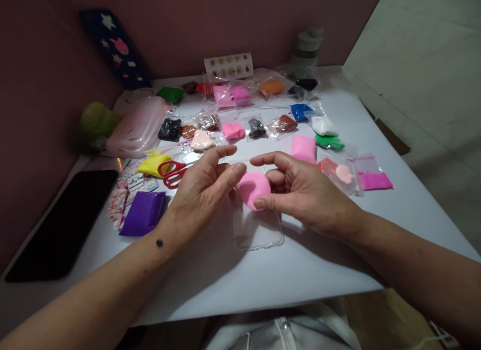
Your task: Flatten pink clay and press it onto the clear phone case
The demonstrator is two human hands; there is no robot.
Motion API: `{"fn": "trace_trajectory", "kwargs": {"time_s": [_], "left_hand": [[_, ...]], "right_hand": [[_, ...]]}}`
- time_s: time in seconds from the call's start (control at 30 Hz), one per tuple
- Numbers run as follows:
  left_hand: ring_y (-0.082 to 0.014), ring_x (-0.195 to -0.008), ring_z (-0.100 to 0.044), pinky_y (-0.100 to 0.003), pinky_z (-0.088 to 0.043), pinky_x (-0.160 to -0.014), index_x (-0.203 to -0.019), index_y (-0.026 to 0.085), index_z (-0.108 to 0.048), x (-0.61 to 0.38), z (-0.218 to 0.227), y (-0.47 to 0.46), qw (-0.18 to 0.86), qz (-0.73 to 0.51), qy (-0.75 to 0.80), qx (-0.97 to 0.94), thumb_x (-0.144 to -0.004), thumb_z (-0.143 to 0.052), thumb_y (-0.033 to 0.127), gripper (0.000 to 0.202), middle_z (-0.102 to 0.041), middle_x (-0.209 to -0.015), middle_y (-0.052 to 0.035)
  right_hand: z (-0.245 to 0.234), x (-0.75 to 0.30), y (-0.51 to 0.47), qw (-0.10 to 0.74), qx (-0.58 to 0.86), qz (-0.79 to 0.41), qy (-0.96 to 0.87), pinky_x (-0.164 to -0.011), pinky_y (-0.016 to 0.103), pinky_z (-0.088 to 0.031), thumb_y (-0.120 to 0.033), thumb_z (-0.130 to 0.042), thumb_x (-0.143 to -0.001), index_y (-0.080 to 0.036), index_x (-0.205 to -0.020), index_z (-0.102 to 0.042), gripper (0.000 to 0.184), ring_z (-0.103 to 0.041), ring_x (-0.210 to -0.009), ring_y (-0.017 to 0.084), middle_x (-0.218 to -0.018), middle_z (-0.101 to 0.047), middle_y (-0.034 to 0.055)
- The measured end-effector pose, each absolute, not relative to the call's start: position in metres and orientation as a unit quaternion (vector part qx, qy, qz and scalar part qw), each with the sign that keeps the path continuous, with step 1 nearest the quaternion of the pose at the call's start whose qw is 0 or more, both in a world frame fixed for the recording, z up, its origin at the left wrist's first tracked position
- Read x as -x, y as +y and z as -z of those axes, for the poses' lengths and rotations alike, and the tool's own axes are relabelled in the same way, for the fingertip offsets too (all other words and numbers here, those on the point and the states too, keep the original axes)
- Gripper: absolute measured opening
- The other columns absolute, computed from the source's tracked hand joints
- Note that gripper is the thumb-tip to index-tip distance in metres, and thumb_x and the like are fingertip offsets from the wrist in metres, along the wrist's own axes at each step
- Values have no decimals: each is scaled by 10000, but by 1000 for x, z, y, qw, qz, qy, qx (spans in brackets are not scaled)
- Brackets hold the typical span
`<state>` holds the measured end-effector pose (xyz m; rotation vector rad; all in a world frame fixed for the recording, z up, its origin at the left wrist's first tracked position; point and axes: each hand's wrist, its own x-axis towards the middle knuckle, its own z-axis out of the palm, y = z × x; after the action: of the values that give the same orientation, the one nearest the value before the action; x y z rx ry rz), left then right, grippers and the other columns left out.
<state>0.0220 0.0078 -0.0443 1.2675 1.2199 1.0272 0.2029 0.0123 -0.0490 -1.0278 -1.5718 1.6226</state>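
A flattened round piece of pink clay is held up between my hands, over a clear phone case lying on the table. My right hand pinches the clay, its thumb pressed on the lower right face and its other fingers curled behind. At the clay's left edge is my left hand, thumb near the upper left rim and index finger stretched out above; its other fingers are partly hidden behind the clay. Red-handled scissors lie just left of my left hand, beside a yellow clay packet.
Several bagged clay pieces, including an orange one, spread across the back of the white table. A purple packet and a black phone-shaped slab lie left. A decorated blue case leans on the wall; a bottle stands back right.
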Motion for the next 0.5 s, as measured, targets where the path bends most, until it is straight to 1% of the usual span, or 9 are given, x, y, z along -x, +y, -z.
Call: {"fn": "trace_trajectory", "kwargs": {"time_s": [0.07,0.13,0.23,0.3,0.33,0.4,0.5], "left_hand": [[-145,-611,-606,-237,-445,-567,-1233,180,-552,-21,44,9,561,-416,496,-516,-819,-748,330,481,-656,-699,5],[-149,-609,-622,-241,-469,-580,-1228,182,-533,-21,44,9,604,-414,465,-498,-768,-792,267,535,-661,-695,12],[-136,-605,-625,-228,-482,-585,-1179,170,-549,-21,44,9,613,-426,448,-492,-762,-788,192,481,-675,-688,8],[-127,-602,-621,-217,-480,-582,-1157,167,-556,-21,46,10,612,-432,443,-493,-767,-783,171,451,-678,-678,11],[-122,-601,-620,-214,-485,-589,-1147,164,-557,-21,46,10,614,-434,438,-493,-764,-785,164,445,-677,-671,15],[-113,-595,-617,-214,-500,-612,-1137,159,-550,-21,48,10,623,-433,424,-494,-754,-798,162,456,-673,-659,26],[-111,-610,-612,-214,-505,-622,-1146,164,-541,-21,48,9,624,-414,418,-514,-768,-790,178,453,-664,-666,31]], "right_hand": [[47,-204,13,332,404,-612,-594,-559,215,-452,-182,-687,-836,-188,-1223,-514,424,-590,-630,115,-679,-628,-52],[46,-204,12,329,407,-607,-597,-551,228,-469,-219,-641,-880,-180,-1214,-523,357,-609,-612,123,-720,-671,-19],[44,-204,12,317,421,-604,-598,-505,233,-464,-227,-582,-913,-168,-1186,-540,283,-607,-539,127,-700,-679,0],[45,-204,12,317,428,-606,-591,-495,230,-456,-246,-594,-911,-167,-1152,-552,257,-602,-526,129,-656,-650,-13],[46,-204,13,322,425,-609,-587,-502,229,-458,-268,-622,-902,-168,-1132,-560,258,-603,-540,128,-653,-640,-18],[48,-203,14,343,419,-608,-580,-546,227,-476,-296,-689,-867,-167,-1083,-588,271,-618,-616,124,-721,-648,-9],[50,-202,15,383,409,-595,-577,-645,225,-500,-223,-748,-802,-156,-1002,-636,239,-625,-767,123,-852,-650,9]]}}
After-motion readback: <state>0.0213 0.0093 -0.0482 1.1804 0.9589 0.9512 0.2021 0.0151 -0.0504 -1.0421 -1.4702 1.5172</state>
